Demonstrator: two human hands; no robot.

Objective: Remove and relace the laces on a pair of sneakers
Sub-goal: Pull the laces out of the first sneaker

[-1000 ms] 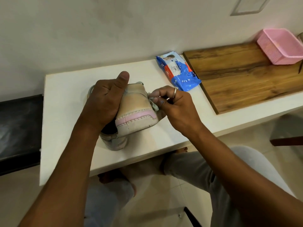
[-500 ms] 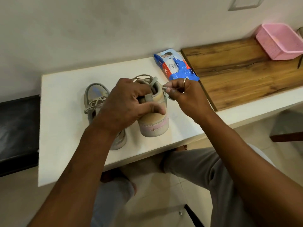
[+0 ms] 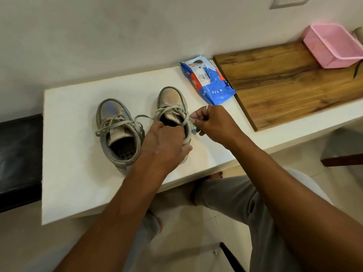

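- Since the earlier frame the right sneaker (image 3: 170, 99) has come down from a tilted hold and now stands flat on its sole on the worktop (image 3: 68, 183), toe pointing away from the person.
- Just beside it, to the left, the left sneaker (image 3: 117, 132) also stands on its sole. It is laced loosely, with slack loops across its tongue, and neither hand touches it.
- The left hand (image 3: 165, 142) covers the heel end of the right sneaker. Its grip is curled over the collar, with fingertips at the dark opening, and it steadies the shoe.
- The lace (image 3: 169, 110) crosses the right sneaker's tongue in loose strands and runs off to the shoe's right edge.
- The right hand (image 3: 214, 120), which wears a ring, has a narrow grip and pinches the lace just beside the top eyelets on that side.
- The step looks like the start of unlacing: both shoes are still threaded, so most of the task is ahead.
- The next move probably calls for drawing the pinched strand out of its eyelet while the left hand holds the shoe down.
- Further right lie a blue packet (image 3: 208, 81), a wooden board (image 3: 284, 79) and a pink basket (image 3: 332, 46), all away from both hands.
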